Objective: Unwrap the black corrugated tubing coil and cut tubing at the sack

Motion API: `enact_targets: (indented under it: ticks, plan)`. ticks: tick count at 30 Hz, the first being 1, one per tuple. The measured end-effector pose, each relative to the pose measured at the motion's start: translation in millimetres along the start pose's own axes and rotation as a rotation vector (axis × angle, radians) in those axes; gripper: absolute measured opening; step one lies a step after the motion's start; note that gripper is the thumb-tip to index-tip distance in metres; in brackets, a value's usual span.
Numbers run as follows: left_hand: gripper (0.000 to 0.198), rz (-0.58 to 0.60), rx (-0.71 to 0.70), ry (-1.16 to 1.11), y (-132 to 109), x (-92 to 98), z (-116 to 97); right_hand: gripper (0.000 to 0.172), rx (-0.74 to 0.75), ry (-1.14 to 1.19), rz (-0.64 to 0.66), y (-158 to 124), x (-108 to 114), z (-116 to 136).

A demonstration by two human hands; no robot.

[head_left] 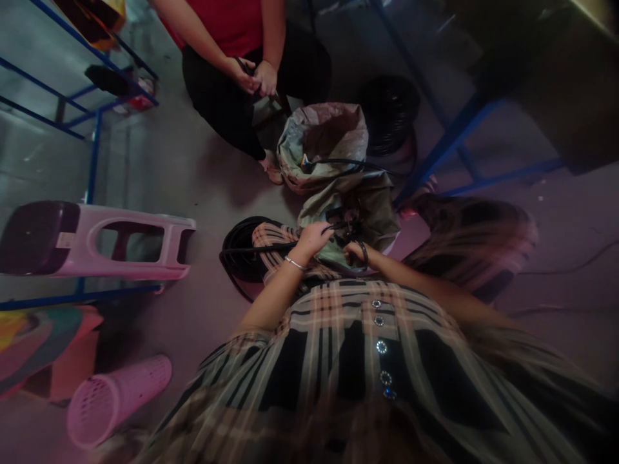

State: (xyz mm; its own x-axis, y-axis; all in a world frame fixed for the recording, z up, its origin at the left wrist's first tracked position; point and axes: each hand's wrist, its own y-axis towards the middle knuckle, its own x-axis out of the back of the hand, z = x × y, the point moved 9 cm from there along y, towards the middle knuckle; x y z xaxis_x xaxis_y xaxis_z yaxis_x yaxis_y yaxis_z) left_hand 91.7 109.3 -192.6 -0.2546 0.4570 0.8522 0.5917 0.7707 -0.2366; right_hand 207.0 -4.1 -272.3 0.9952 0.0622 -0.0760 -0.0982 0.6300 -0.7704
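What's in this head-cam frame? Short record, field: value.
left hand: grips black cable; silver bracelet on wrist
right hand: at the same cable, grip unclear; dark bangle on wrist
under hands: crumpled woven sack
cable coils: one beyond the sack, one beside the left hand
co-worker: seated person, red top, black trousers, hands together at lap
around: pink plastic stool on its side, pink perforated basket on its side, blue metal shelving
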Motion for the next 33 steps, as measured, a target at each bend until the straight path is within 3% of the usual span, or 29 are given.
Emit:
enact_targets:
  ticks: [12, 19, 33]
  plan:
    - [0.024, 0.019, -0.005, 0.027, 3, 0.7, 3, 0.018, 0.053, -0.061, -0.072, -15, 6, 16]
    - [0.024, 0.033, -0.012, -0.002, 3, -2.7, 0, 0.017, 0.082, -0.081, -0.051, -24, 4, 21]
    - [0.029, 0.082, -0.026, 0.095, 7, -11.8, 2, 0.026, 0.071, -0.046, -0.099, -23, 4, 14]
